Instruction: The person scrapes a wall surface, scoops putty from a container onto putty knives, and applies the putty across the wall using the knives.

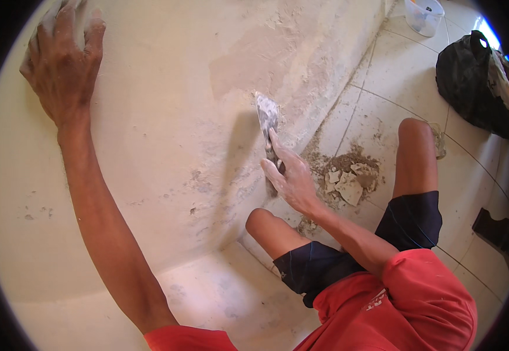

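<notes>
The right hand [292, 180] is clasping a dark-handled scraper [270, 125], blotchy white smears coating its blade [266, 107]. The left hand [67, 73] is resting on the wall [167, 88], fingers [65, 26] released.

Room under repair: patchy wall [167, 117], rubble [349, 187].

White lettering [376, 300] on red shirt [433, 292]

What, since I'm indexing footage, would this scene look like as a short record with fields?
Left hand: open against the wall
Right hand: gripping a scraper by its handle
Wall surface: pale, patchy, rough in places
Floor: pale tiles
Debris: broken flakes and crumbs on the floor
Also on floor: black bag, see-through tub
</notes>
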`<action>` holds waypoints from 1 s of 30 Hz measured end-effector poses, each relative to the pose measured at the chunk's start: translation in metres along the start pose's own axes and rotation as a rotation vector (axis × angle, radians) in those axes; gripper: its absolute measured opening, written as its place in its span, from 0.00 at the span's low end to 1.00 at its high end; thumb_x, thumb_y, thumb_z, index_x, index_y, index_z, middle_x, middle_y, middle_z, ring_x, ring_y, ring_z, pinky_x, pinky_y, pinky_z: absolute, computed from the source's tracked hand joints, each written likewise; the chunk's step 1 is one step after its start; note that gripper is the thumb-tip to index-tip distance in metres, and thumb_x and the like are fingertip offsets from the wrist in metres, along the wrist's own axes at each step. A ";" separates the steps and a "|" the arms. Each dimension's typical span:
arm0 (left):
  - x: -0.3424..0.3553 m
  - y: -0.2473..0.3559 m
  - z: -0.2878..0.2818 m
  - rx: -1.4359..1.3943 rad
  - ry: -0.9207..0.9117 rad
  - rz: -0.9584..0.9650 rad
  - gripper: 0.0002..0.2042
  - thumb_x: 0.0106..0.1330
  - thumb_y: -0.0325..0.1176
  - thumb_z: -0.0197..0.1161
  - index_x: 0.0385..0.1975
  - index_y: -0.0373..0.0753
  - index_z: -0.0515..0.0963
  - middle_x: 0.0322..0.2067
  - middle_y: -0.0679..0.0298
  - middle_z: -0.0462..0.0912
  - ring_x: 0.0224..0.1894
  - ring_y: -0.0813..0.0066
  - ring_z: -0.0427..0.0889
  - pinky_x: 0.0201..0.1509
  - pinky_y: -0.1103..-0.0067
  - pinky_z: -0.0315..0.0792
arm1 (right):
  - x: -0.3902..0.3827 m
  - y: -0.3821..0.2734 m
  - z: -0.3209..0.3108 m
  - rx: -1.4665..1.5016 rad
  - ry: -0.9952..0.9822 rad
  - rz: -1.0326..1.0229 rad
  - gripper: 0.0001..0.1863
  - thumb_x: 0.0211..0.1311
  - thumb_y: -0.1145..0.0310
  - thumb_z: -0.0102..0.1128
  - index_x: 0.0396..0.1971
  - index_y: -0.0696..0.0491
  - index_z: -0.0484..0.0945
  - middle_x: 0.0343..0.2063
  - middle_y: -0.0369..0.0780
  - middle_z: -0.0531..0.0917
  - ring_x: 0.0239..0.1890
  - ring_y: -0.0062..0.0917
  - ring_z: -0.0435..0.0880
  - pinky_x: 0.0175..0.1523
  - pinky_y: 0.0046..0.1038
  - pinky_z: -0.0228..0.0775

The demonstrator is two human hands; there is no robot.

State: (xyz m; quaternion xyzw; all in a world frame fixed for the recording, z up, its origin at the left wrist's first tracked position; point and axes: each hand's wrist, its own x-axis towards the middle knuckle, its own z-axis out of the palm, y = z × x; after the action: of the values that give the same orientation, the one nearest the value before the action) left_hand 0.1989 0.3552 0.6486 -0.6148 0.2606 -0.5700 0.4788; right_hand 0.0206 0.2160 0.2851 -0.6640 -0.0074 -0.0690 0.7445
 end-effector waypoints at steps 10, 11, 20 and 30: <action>0.003 -0.002 0.004 -0.008 0.006 0.011 0.21 0.64 0.57 0.58 0.55 0.60 0.76 0.56 0.70 0.78 0.59 0.66 0.75 0.63 0.61 0.67 | 0.022 -0.001 0.085 0.009 0.078 -0.081 0.42 0.63 0.63 0.60 0.71 0.58 0.47 0.39 0.51 0.79 0.41 0.46 0.79 0.48 0.37 0.72; 0.005 -0.001 0.003 -0.005 0.005 0.005 0.21 0.64 0.57 0.58 0.55 0.60 0.76 0.56 0.70 0.78 0.59 0.67 0.75 0.63 0.62 0.67 | 0.016 0.004 0.090 0.006 0.080 -0.080 0.42 0.63 0.63 0.60 0.71 0.58 0.47 0.39 0.51 0.79 0.41 0.46 0.79 0.48 0.37 0.72; 0.007 0.011 -0.013 -0.054 -0.033 -0.067 0.19 0.64 0.53 0.60 0.54 0.61 0.76 0.57 0.75 0.76 0.59 0.72 0.74 0.65 0.66 0.65 | -0.047 0.007 0.060 0.027 -0.255 -0.005 0.41 0.64 0.65 0.60 0.71 0.56 0.47 0.46 0.49 0.78 0.46 0.42 0.78 0.52 0.36 0.70; 0.012 0.015 -0.014 -0.169 0.019 -0.082 0.19 0.64 0.53 0.60 0.54 0.61 0.76 0.57 0.76 0.76 0.61 0.73 0.72 0.66 0.66 0.63 | 0.035 -0.029 0.025 0.647 -0.018 0.360 0.20 0.64 0.62 0.61 0.44 0.65 0.73 0.22 0.38 0.77 0.21 0.17 0.75 0.25 0.21 0.70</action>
State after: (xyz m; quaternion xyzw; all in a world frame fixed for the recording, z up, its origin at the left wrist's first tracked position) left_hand 0.1915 0.3349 0.6395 -0.6576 0.2870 -0.5710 0.3990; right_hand 0.0544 0.2344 0.3204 -0.3856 0.0816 0.0749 0.9160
